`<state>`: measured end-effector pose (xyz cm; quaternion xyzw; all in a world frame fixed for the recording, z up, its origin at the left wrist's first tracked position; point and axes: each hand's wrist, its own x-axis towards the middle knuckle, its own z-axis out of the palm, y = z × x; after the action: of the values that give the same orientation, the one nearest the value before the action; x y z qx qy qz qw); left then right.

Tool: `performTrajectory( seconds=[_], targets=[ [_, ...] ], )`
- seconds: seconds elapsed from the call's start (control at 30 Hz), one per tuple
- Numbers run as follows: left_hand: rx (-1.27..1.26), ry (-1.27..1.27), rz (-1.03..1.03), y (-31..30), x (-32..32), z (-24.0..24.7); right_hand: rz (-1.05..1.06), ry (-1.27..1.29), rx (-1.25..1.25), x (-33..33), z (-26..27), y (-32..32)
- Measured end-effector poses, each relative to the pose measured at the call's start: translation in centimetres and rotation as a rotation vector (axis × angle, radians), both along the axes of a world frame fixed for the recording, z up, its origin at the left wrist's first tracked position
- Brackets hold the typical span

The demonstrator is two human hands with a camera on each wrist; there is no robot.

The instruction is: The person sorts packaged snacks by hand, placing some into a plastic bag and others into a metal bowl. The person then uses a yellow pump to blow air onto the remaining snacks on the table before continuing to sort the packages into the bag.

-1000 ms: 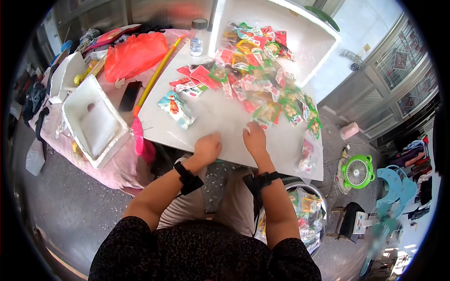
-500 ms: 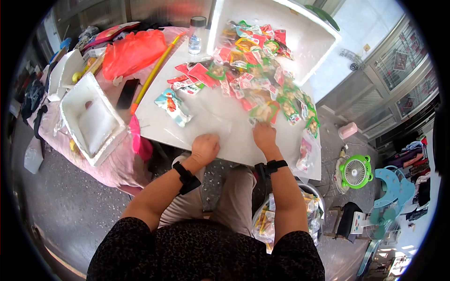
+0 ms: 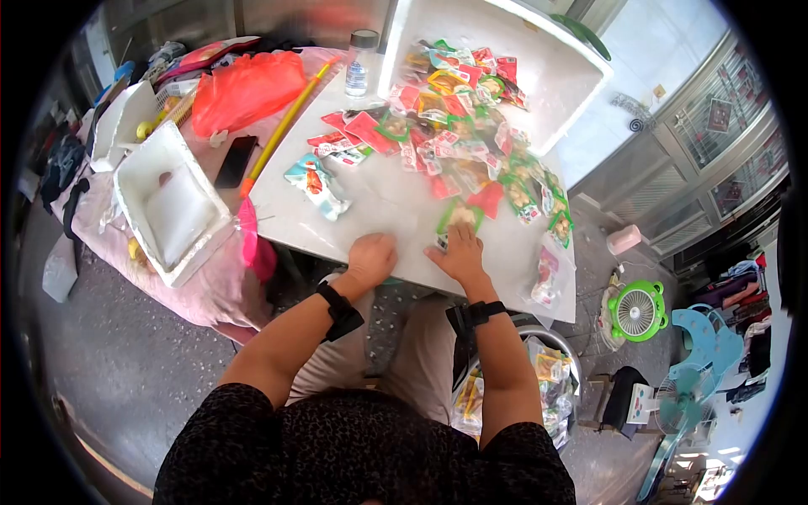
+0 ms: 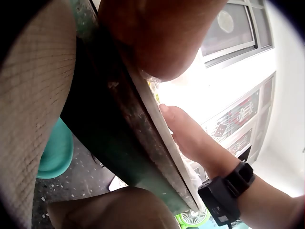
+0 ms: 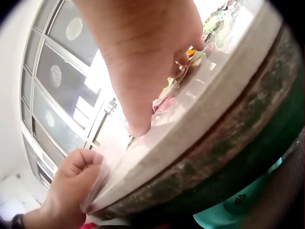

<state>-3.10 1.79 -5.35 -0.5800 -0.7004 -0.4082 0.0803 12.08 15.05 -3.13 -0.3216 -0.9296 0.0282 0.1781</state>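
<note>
Pulled nearer the edge of the tabletop (image 3: 513, 278) since half a second ago, the green-edged packet (image 3: 459, 215) lies under the outspread right hand (image 3: 462, 254), long axis seemingly fore-and-aft, rightward and beyond the left hand (image 3: 373, 258), which pinches clear film (image 5: 99, 180).

I take this for a home: phone (image 3: 236, 162) left of the left hand (image 3: 373, 259), fan (image 3: 637, 310) and clothes (image 3: 752, 293) right of the right hand (image 3: 461, 254).

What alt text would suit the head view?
A person's right hand touches a green-edged packet on a white table, the left hand by its near edge. Beyond, colourful packets lie heaped before and inside a white box.
</note>
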Motion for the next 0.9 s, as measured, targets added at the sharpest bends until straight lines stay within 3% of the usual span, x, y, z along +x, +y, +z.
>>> performTrajectory(
  seconds=[0.1, 0.3, 0.43, 0.53, 0.63, 0.73, 0.83, 0.9],
  targets=[
    [0.008, 0.001, 0.014, 0.0, 0.1, -0.1, 0.084, 0.005, -0.079, 1.0, 0.0, -1.2],
    [-0.010, 0.019, 0.034, 0.3, 0.4, -0.2, 0.271, 0.023, -0.005, 4.3, 0.2, -6.6],
    [-0.143, 0.021, 0.038, 0.7, 0.7, -0.2, 0.298, -0.020, 0.099, 5.5, -1.0, -7.0],
    [-0.246, 0.024, 0.029, 0.9, 0.9, 0.3, 0.211, 0.346, -0.073, 6.2, 0.1, -6.6],
    [-0.306, 0.026, 0.027, 1.0, 1.3, 0.6, -0.125, 0.668, -0.466, 6.5, 2.0, -6.4],
    [-0.343, 0.019, 0.032, 1.3, 1.9, 0.8, -0.225, 1.150, -0.971, 6.8, 1.5, -5.1],
    [-0.368, -0.001, 0.039, 1.7, 2.0, 0.6, -0.214, 1.092, -0.862, 7.0, 1.9, -4.7],
    [-0.360, -0.022, 0.043, 1.6, 2.1, 0.7, 0.018, 0.771, -0.357, 6.7, 2.7, -5.1]
  ],
)
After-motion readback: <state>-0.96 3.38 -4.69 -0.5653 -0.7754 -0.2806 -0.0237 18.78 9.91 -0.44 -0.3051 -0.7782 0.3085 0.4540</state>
